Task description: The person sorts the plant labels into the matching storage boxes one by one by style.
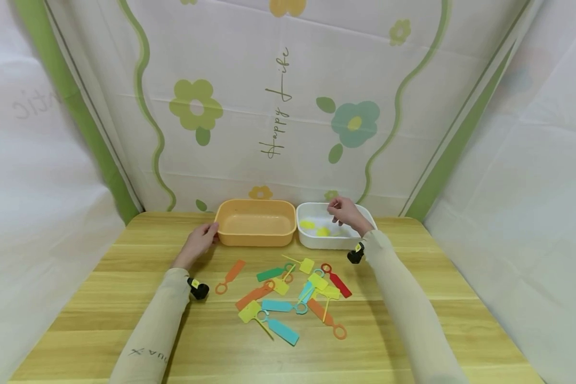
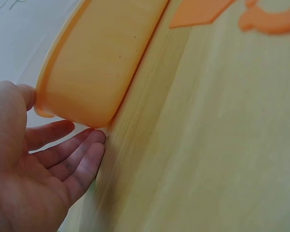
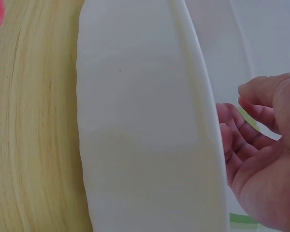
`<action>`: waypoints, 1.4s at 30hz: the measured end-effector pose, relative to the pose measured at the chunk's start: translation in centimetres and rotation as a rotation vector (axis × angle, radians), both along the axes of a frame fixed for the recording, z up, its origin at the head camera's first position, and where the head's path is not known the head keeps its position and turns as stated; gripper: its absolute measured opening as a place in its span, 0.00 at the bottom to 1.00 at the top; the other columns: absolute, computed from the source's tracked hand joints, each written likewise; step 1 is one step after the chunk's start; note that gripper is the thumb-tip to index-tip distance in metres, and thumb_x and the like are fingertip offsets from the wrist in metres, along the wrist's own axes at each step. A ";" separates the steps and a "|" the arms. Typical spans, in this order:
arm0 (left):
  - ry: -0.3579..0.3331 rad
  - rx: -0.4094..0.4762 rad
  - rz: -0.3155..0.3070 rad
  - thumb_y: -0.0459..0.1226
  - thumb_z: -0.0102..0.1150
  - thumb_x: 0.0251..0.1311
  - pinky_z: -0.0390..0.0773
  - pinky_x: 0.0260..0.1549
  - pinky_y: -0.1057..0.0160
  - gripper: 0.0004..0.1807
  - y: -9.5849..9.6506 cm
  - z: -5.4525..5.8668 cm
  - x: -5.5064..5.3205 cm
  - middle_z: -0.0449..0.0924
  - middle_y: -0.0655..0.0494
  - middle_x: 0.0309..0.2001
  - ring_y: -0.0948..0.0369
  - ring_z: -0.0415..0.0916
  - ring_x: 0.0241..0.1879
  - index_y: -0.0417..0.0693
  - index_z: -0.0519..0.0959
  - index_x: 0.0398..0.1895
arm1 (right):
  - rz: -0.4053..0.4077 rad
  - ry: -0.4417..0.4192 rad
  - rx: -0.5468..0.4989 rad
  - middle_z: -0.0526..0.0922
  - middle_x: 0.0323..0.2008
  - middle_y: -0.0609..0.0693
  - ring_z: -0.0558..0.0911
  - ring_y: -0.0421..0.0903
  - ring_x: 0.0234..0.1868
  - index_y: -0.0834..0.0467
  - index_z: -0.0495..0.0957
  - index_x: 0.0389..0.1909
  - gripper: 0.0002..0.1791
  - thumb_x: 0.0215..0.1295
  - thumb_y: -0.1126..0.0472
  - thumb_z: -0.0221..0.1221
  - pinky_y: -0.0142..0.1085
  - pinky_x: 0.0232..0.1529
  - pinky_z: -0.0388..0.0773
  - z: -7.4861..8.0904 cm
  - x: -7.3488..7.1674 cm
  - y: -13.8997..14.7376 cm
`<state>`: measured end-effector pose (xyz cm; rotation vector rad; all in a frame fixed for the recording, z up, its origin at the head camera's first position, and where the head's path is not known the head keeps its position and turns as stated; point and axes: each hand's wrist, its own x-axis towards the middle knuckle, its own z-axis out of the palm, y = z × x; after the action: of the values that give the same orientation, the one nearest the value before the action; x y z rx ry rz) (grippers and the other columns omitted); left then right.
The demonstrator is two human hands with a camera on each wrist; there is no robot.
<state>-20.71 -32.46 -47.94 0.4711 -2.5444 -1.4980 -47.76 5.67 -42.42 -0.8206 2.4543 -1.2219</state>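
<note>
My left hand (image 1: 200,242) is at the left end of the orange plastic bin (image 2: 101,63). In the left wrist view its thumb touches the rim, and the loosely extended fingers lie against the outer wall near the table. Over the white plastic bin (image 1: 328,242) is my right hand (image 1: 346,211), its fingers relaxed and nothing visible between them. The right wrist view has this hand (image 3: 261,154) behind the bin's near wall (image 3: 140,116), thumb and forefinger apart. Yellow plastic tags (image 1: 323,231) lie inside the white bin. The orange bin holds nothing.
Loose plastic tags lie in front of the bins: several yellow (image 1: 249,312), orange (image 1: 234,272) and blue (image 1: 283,332) ones, a green one (image 1: 269,274) and a red one (image 1: 340,285). Behind the wooden table (image 1: 101,320) hangs a flowered curtain (image 1: 278,170).
</note>
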 end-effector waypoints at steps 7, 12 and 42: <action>-0.005 -0.001 0.001 0.57 0.31 0.75 0.76 0.57 0.49 0.36 0.0 0.0 0.1 0.73 0.36 0.61 0.45 0.74 0.59 0.37 0.63 0.71 | -0.001 -0.012 0.016 0.79 0.45 0.68 0.82 0.54 0.31 0.63 0.72 0.46 0.09 0.73 0.60 0.52 0.34 0.22 0.76 0.4 0.4 0.2; -0.007 -0.013 0.000 0.56 0.31 0.76 0.77 0.56 0.50 0.35 -0.1 0.1 0.1 0.73 0.36 0.61 0.45 0.74 0.59 0.37 0.62 0.71 | 0.020 0.005 0.010 0.80 0.43 0.67 0.82 0.49 0.28 0.64 0.73 0.47 0.11 0.72 0.60 0.52 0.34 0.23 0.77 1.0 1.0 0.1; -0.005 -0.019 0.002 0.57 0.32 0.75 0.76 0.56 0.51 0.36 -0.2 -0.2 0.0 0.74 0.37 0.60 0.46 0.75 0.58 0.39 0.64 0.70 | 0.332 0.162 0.137 0.82 0.31 0.60 0.82 0.51 0.25 0.57 0.79 0.38 0.07 0.69 0.58 0.56 0.35 0.22 0.76 1.5 8.9 -2.3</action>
<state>-20.72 -32.66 -48.19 0.4749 -2.5589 -1.4720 -38.83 3.41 -40.90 -1.2674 2.3627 -0.8902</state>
